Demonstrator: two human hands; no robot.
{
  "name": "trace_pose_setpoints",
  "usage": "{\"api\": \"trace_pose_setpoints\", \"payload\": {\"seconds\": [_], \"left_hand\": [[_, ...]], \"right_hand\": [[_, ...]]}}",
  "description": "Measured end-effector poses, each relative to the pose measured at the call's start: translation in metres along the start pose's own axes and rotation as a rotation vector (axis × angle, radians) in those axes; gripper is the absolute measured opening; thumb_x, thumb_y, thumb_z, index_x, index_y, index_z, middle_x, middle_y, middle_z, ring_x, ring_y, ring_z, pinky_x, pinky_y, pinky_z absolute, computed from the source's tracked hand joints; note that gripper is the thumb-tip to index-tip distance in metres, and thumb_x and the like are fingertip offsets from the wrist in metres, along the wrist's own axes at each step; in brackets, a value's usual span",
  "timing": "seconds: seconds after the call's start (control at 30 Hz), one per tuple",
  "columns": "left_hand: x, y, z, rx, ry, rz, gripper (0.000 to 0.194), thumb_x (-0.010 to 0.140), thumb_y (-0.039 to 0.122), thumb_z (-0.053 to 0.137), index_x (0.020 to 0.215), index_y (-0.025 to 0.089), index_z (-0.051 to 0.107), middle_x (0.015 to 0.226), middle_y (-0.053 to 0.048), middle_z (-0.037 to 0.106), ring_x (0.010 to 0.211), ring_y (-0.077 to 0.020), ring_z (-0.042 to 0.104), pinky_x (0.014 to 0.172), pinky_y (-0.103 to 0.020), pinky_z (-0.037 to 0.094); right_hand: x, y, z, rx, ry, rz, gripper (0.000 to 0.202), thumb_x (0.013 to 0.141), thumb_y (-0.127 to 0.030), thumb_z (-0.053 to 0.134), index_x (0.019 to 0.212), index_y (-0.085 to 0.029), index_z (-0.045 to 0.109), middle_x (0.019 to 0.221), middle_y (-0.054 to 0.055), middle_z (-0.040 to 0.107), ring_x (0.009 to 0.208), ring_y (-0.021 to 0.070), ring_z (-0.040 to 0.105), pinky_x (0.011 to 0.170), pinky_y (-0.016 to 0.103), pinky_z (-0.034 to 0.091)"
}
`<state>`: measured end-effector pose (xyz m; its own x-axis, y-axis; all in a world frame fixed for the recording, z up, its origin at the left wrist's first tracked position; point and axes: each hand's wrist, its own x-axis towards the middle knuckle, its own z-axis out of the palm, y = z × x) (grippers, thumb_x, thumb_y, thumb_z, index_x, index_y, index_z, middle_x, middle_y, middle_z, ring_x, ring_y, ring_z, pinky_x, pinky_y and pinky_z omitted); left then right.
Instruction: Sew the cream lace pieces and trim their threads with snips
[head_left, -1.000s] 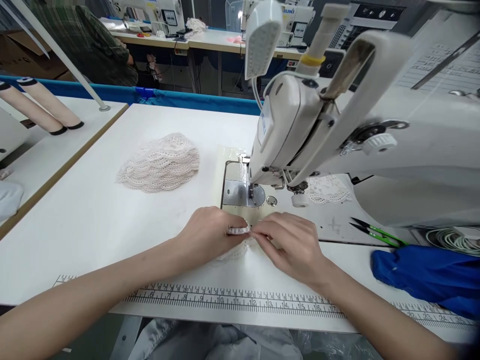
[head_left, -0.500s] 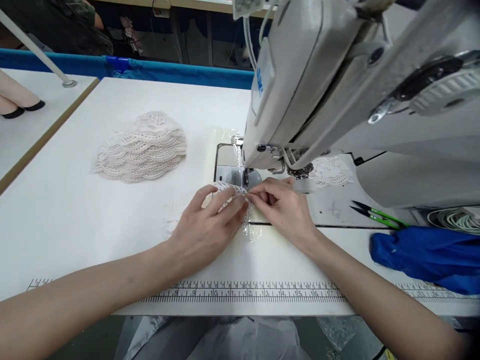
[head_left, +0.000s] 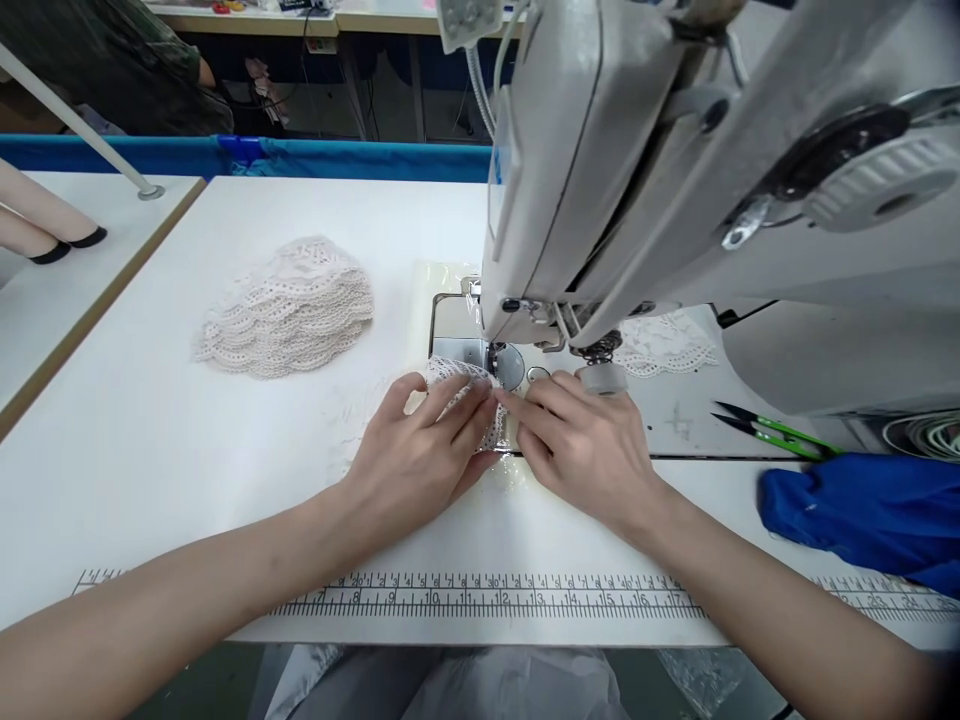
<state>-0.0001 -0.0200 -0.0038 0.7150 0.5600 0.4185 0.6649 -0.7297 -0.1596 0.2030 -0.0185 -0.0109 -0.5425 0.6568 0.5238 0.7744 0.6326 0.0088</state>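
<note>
My left hand [head_left: 420,440] lies with bent fingers over a strip of white lace [head_left: 450,370], holding it down on the sewing machine's bed just in front of the presser foot [head_left: 495,360]. Its fingertips hide part of the lace. From the other side, my right hand [head_left: 589,440] reaches in with curled fingers. Index finger and thumb are at the lace's right edge, close to the left fingertips, and appear to pinch it. The sewing machine [head_left: 555,180] stands over both hands.
A layered pile of cream lace [head_left: 289,310] lies on the left of the white table [head_left: 187,470]. Behind the needle area is another lace piece [head_left: 664,345]. Green-handled thread snips [head_left: 776,430] and blue cloth [head_left: 862,510] lie right. A printed ruler [head_left: 465,597] runs along the front edge.
My right hand has turned flatter and its knuckles have shifted slightly right, while its fingertips stay at the lace edge. My left hand remains on the lace. The camera view has shifted a little.
</note>
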Motion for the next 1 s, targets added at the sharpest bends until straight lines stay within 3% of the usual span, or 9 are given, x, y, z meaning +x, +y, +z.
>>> {"api": "trace_pose_setpoints", "payload": {"seconds": [0.5, 0.7, 1.0], "left_hand": [[0.0057, -0.0075, 0.0063, -0.084, 0.026, -0.053, 0.031, 0.098, 0.03, 0.049, 0.119, 0.013, 0.065, 0.119, -0.011, 0.071, 0.115, -0.0266, 0.062, 0.093, -0.046, 0.037], [0.0062, -0.0081, 0.0061, -0.109, 0.04, -0.059, 0.031, 0.096, 0.03, 0.054, 0.119, 0.013, 0.066, 0.118, -0.012, 0.072, 0.113, -0.0274, 0.063, 0.092, -0.046, 0.039], [0.0055, -0.0088, 0.0073, -0.07, 0.009, -0.048, 0.033, 0.099, 0.032, 0.047, 0.121, 0.013, 0.063, 0.122, -0.01, 0.07, 0.115, -0.0249, 0.062, 0.094, -0.046, 0.036]], "right_hand": [[0.004, -0.0007, 0.003, -0.132, -0.095, 0.014, 0.033, 0.089, -0.01, 0.048, 0.113, -0.014, 0.07, 0.073, 0.003, 0.07, 0.074, 0.0189, 0.06, 0.07, 0.035, 0.035], [0.005, -0.0009, 0.0012, -0.158, -0.073, -0.011, 0.03, 0.09, -0.01, 0.049, 0.11, -0.014, 0.07, 0.086, 0.004, 0.072, 0.074, 0.0175, 0.06, 0.069, 0.035, 0.035], [0.0051, -0.0017, -0.0009, -0.213, -0.062, -0.043, 0.026, 0.09, -0.009, 0.05, 0.106, -0.012, 0.07, 0.089, 0.004, 0.073, 0.073, 0.0168, 0.059, 0.071, 0.035, 0.034]]}}
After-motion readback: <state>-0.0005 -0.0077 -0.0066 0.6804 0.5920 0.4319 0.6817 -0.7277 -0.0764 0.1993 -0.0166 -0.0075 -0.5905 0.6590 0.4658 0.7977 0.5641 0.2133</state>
